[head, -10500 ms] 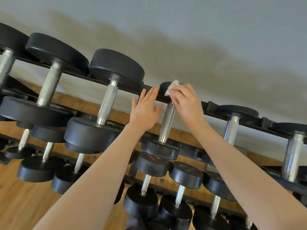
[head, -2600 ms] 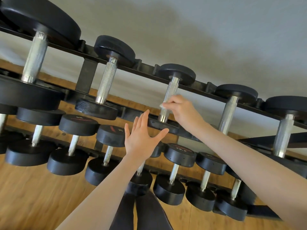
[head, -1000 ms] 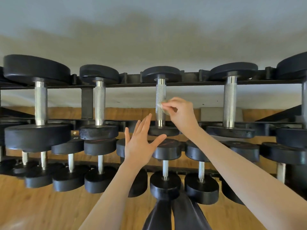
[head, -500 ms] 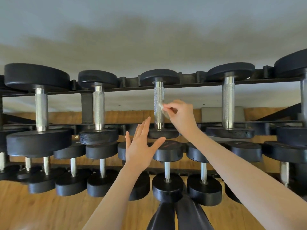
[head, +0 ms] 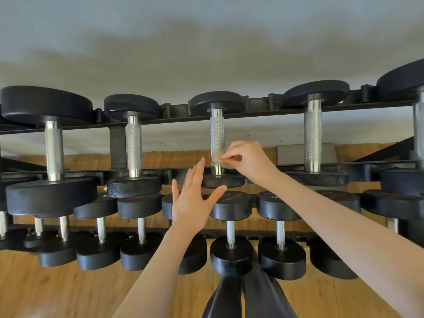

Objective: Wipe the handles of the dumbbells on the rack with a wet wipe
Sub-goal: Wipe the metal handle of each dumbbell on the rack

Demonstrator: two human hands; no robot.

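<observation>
On the top tier of the black steel rack [head: 263, 118], at the lower end of the knurled chrome handle [head: 216, 138] of the middle black rubber-headed dumbbell [head: 218, 103], my right hand [head: 246, 160] pinches a small, crumpled, pale wet wipe [head: 216, 159] between thumb and curled fingertips and holds it against the metal. My left hand [head: 191, 203] hovers below and to the left, fingers straight and spread, holding nothing; it is near the dumbbell's lower head [head: 223, 181], though whether it touches I cannot tell.

Risks, as I judge them: the wad is small and held only at the fingertips, so the rough knurling may snag it and pull it from my pinch, or shred fibres into the grooves. Contact covers one side of the bar only; the far side and the smooth polished collars may be missed. A hard push could roll the dumbbell in its cradle, since my left hand does not steady it.

Materials: handles are cylindrical, bright, cross-hatched mid-span, smooth at the ends; heads are matt, round, thick discs. The neighbouring handles [head: 312, 136] look alike. The floor [head: 68, 292] is warm wood plank.
</observation>
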